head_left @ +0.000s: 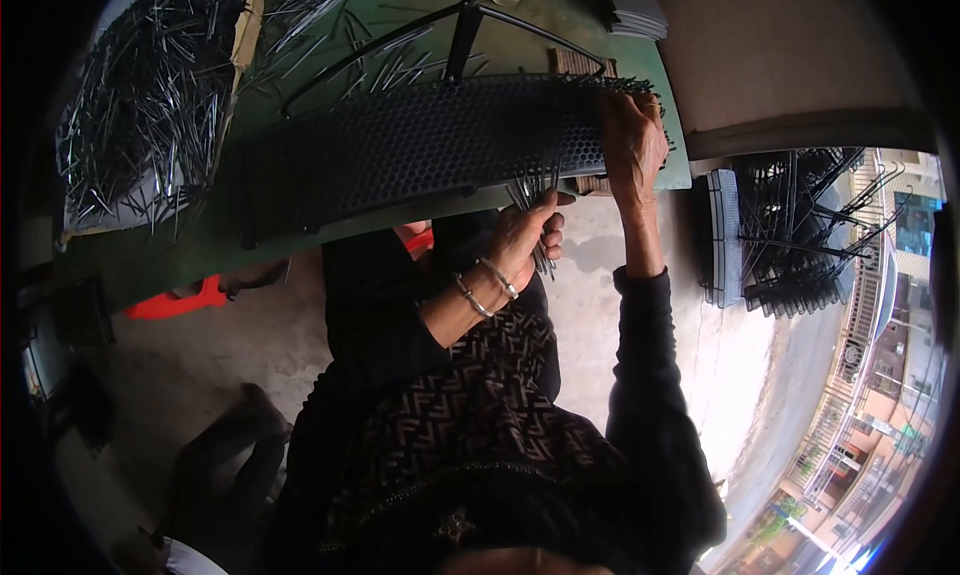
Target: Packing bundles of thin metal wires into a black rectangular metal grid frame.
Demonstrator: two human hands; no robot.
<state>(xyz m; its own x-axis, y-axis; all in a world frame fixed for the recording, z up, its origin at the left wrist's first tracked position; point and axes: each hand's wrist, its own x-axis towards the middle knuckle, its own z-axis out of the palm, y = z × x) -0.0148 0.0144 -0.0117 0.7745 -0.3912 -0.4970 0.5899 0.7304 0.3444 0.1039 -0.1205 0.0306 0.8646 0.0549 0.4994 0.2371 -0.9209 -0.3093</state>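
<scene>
My left hand (527, 237) is closed round a bundle of thin metal rods (537, 180) just below the near edge of a long black perforated panel (400, 145). At that panel's right end my right hand (634, 140) is closed, its fingers bent down onto the holes; whatever it pinches is hidden. Short dark rod ends (640, 87) stick up along the panel's far right edge, beside the fingers. The panel lies lengthwise on a green table (150, 258), its right part over a brown ridged block (583, 63).
An open box (243, 50) heaped with rods (160, 85) stands at the left. Loose rods (400, 70) and a dark metal stand (466, 20) are behind the panel. Stacked grey sheets (637, 13) sit at the far right. Black racks (800, 225) are beyond the table's right side.
</scene>
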